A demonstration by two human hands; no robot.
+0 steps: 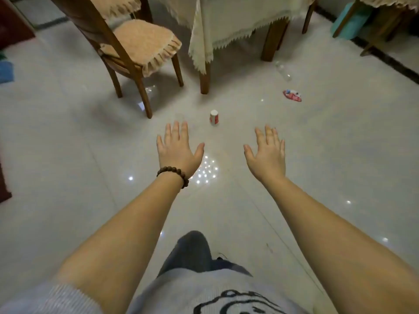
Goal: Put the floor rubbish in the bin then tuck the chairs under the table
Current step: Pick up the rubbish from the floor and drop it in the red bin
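A red-and-white paper cup [214, 117] stands upside down on the pale tiled floor, just beyond my fingertips. Farther right lie a crumpled red wrapper [292, 95] and a clear plastic bottle [283, 70] on its side. My left hand [179, 149], with a bead bracelet at the wrist, and my right hand [266, 152] are stretched forward above the floor, fingers straight and spread, holding nothing. A wooden chair [136, 46] with a beige cushion stands pulled out to the left of the table [231, 21], which is draped in a cream cloth. No bin is in view.
Another wooden chair [385, 21] with something teal beside it stands at the far right, beyond a dark floor border. A blue cloth [5, 71] lies at the left edge. My leg and shoe show below, mid-stride. Open floor lies between me and the rubbish.
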